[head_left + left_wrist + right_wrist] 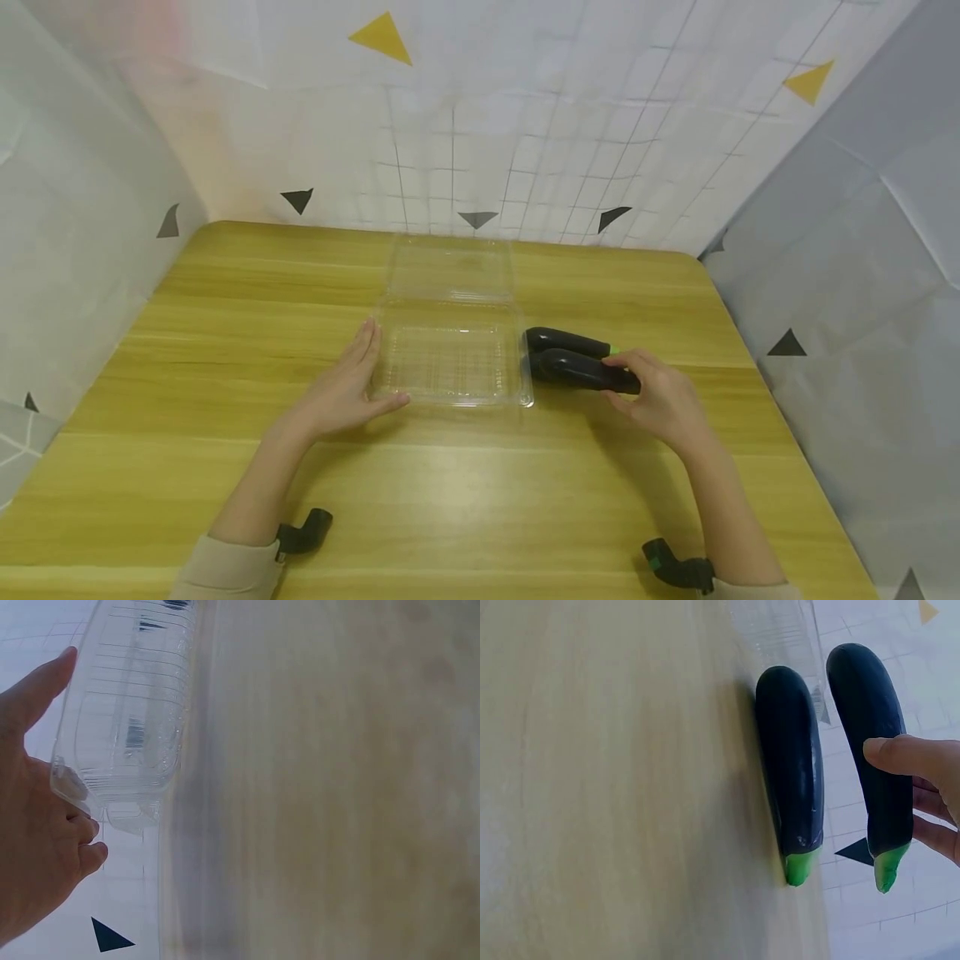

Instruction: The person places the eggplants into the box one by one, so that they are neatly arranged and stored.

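Before a pale back wall (495, 108) ruled with thin grid lines and marked by two yellow triangles (382, 37), on one wood-grain bench (450, 500): one clear plastic box (450, 358) near the middle, its single lid (450, 267) laid open toward the wall. At the left side of the box, left hand (337, 400) spread rather than clenched, thumb on the near edge, fingers against the side. To the right of the box, two eggplants (789, 750), both dark and glossy, each with one green stem (886, 870). Pinched between thumb and fingers of the right hand (660, 396) and raised off the bench, the nearer eggplant (581, 369). Flat on the bench just beside the box, the farther eggplant (566, 337); contact with the box, impossible to tell. Near the wrists, two black bent brackets (306, 532), one per arm, and two pale sleeves (225, 571).
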The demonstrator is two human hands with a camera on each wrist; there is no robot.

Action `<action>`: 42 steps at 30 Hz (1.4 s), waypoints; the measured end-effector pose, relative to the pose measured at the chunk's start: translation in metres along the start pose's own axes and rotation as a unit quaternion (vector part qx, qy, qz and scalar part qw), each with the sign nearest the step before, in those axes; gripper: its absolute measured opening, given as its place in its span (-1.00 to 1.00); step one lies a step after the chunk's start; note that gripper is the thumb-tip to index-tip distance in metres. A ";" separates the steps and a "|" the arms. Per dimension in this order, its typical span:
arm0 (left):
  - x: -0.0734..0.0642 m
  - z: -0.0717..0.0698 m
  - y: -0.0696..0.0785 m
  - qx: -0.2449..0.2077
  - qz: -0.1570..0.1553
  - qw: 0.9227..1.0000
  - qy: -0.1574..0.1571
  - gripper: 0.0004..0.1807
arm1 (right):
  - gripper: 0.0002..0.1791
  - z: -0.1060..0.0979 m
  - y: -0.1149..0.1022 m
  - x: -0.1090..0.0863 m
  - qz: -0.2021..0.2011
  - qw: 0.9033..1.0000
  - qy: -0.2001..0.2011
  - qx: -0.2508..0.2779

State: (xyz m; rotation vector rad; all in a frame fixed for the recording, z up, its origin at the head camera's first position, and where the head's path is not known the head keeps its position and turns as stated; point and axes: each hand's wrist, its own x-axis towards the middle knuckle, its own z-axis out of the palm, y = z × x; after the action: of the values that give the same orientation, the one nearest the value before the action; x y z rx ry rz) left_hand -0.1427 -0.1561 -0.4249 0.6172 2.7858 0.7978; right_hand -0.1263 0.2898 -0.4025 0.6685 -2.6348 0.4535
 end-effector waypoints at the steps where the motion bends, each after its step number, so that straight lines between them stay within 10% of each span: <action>1: 0.000 0.000 0.000 0.000 0.000 1.000 0.000 0.23 | -0.46 0.000 -0.001 0.000 -0.001 1.000 0.002 -0.001; 42: -0.001 0.000 0.002 -0.003 -0.004 1.000 0.000 0.22 | -0.50 -0.003 -0.029 0.044 -0.029 0.999 0.016 0.015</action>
State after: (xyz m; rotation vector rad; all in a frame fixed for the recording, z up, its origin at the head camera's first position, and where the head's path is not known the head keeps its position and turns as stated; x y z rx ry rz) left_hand -0.1409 -0.1552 -0.4237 0.6051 2.7837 0.8033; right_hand -0.1460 0.2495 -0.3747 0.7398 -2.5749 0.4836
